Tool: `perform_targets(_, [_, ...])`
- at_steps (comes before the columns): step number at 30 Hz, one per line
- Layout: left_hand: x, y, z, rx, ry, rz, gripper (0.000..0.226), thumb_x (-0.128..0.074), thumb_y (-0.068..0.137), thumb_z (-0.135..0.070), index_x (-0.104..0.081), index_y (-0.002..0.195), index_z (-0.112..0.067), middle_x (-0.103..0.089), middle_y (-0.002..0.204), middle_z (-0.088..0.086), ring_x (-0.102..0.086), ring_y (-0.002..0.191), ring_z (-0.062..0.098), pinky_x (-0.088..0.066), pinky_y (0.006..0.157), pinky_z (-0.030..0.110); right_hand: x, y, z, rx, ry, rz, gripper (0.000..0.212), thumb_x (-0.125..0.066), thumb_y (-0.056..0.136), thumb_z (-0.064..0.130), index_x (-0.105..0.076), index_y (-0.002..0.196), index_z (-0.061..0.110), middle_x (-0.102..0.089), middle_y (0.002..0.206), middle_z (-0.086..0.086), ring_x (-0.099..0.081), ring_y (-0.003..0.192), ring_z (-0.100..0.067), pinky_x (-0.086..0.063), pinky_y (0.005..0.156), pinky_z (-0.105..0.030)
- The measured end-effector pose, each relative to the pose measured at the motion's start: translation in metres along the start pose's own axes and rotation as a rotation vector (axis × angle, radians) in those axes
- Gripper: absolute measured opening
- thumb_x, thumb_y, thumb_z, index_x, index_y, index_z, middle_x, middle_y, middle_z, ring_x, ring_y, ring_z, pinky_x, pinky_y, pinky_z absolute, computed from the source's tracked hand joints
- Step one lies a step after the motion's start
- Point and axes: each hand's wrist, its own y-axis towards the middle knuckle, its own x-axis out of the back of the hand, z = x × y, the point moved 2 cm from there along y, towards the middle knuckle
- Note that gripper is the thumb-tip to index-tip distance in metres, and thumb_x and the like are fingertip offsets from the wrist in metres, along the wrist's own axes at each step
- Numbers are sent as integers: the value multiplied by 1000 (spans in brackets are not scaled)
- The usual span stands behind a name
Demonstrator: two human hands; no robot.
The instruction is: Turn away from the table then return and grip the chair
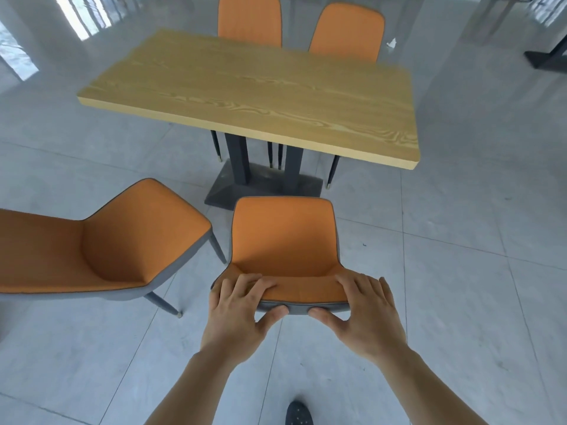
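An orange chair [283, 237] with a grey shell stands right in front of me, its seat facing the wooden table [254, 93]. My left hand [242, 314] grips the top edge of its backrest on the left, fingers over the orange front, thumb on the grey back. My right hand [365, 314] grips the same edge on the right in the same way. The chair sits a short way back from the table's near edge.
A second orange chair [101, 243] stands at the left, turned sideways. Two more orange chairs [250, 19] [348, 30] are tucked in at the table's far side. The table's dark pedestal base [264, 185] rests on grey floor tiles. My dark shoe [299, 414] shows below.
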Motion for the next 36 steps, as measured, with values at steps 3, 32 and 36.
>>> perform_targets(3, [2,34,0,-11,6,6,57,-23,91,-85,-44,135,-55,-44,136,-24,-37,126,13,-21,117,41,6,29,-4,-33,-9,3,91,-30,76,99,-50,134,31,-54,133,11,-46,126,-19,-30,117,-48])
perform_targets(32, [14,164,-17,-12,114,153,73,-16,89,-87,-19,153,-51,-24,161,-12,-16,150,19,2,126,45,37,148,-35,-84,-179,132,111,-8,73,101,-21,158,30,-29,163,-3,-14,155,-30,2,126,-56])
perform_targets(36, [35,153,-18,-24,152,172,82,-12,87,-89,0,157,-49,-8,170,-8,1,157,23,11,126,49,45,134,-12,-81,-161,106,108,-10,76,99,-12,161,33,-12,170,-6,0,157,-31,2,125,-58])
